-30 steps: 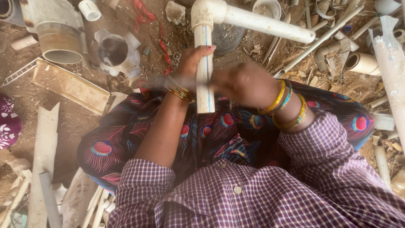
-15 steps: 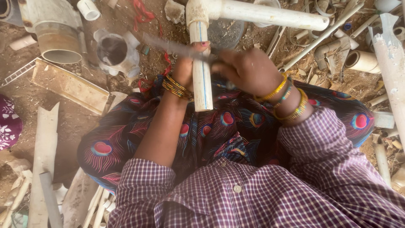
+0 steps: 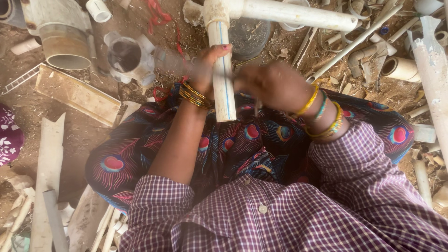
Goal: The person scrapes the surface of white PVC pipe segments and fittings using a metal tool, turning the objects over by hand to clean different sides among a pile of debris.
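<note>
A white plastic pipe [image 3: 223,93] with a blue line stands upright over my lap, joined at its top to a white corner fitting [image 3: 214,10] and a long horizontal pipe [image 3: 298,15]. My left hand [image 3: 205,70], with gold bangles at the wrist, is wrapped around the upright pipe from the left. My right hand [image 3: 273,86], with yellow and green bangles, is closed just right of the pipe on a thin metal blade [image 3: 179,60]. The blade shows as a blur that crosses the pipe and sticks out to the left.
A large grey pipe socket [image 3: 65,44] and a white junction piece [image 3: 128,53] lie on the dirt at upper left, next to a flat plank [image 3: 77,95]. Pipe offcuts and an elbow [image 3: 396,67] crowd the right. More scrap strips [image 3: 46,186] lie at lower left.
My right hand has slid the blade back and forth across the upright pipe; half a second ago the blade reached further left. My left hand has kept its grip on the pipe.
</note>
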